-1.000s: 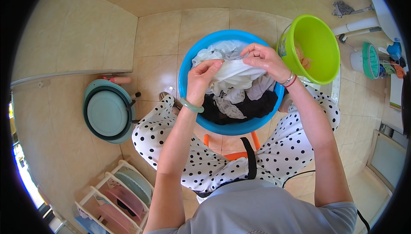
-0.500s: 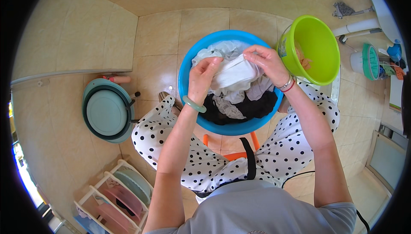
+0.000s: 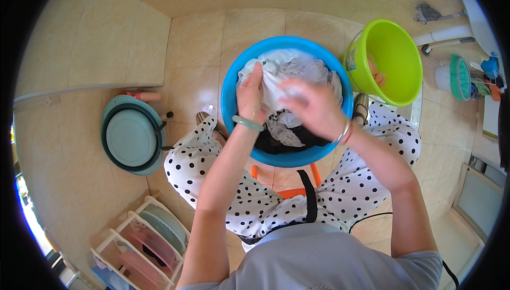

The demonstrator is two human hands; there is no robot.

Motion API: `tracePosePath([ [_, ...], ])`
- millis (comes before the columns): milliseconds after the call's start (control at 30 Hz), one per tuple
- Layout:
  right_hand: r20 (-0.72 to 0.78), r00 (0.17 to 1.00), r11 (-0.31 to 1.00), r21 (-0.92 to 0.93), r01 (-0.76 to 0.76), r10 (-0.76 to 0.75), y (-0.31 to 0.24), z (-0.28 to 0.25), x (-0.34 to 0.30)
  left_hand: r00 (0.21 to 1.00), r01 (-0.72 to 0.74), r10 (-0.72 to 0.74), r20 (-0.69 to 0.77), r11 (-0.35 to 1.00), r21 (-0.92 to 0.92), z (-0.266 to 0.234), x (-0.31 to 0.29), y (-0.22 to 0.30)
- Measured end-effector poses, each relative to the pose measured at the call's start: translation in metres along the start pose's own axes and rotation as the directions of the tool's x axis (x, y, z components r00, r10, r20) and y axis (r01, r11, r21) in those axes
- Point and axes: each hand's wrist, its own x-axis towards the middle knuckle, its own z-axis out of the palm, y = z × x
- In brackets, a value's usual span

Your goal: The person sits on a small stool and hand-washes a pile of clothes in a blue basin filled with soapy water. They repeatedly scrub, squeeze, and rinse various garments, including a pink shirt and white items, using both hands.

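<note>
A blue basin [image 3: 228, 91] holds wet laundry between my legs. At its left side my left hand [image 3: 249, 97] is closed on a white cloth [image 3: 273, 89], its thumb pointing up and its other fingers mostly hidden. Smeared by motion, my right hand [image 3: 314, 104] is over the right part of the cloth; whether its fingers grip anything cannot be made out. Pale grey and white garments [image 3: 313, 69] lie heaped at the back of the basin. A black garment [image 3: 271, 142] and a crumpled light grey piece [image 3: 284, 132] are at the front.
A lime-green bucket [image 3: 396, 61] with a peach-coloured cloth [image 3: 376, 72] inside stands right of the basin. Folding teal basins [image 3: 132, 140] lean at the left wall. A white rack [image 3: 138, 231] holds more basins at lower left. A small bin [image 3: 458, 77] stands far right.
Both hands held up the folded white cloth before. Now the left hand has turned thumb-up, the right has swung down and inward, and the cloth hangs lower, no longer stretched between them.
</note>
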Motion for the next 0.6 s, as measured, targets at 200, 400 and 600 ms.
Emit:
tracePosePath([
  [200, -0.079, 0.995, 0.951, -0.3, -0.075, 0.054, 0.06, 0.027, 0.017, 0.978, 0.203, -0.193, 0.083, 0.971, -0.126, 0.031, -0.031, -0.056],
  [400, -0.011, 0.976, 0.93, -0.306, 0.204, -0.218, -0.013, 0.057, -0.007, 0.657, 0.259, 0.139, 0.741, 0.881, -0.395, -0.052, 0.027, -0.073],
  [600, -0.111, 0.977, 0.945, -0.256, -0.205, 0.182, 0.078, 0.038, 0.018, 0.968, 0.251, -0.245, 0.06, 0.956, -0.149, 0.018, -0.022, -0.067],
])
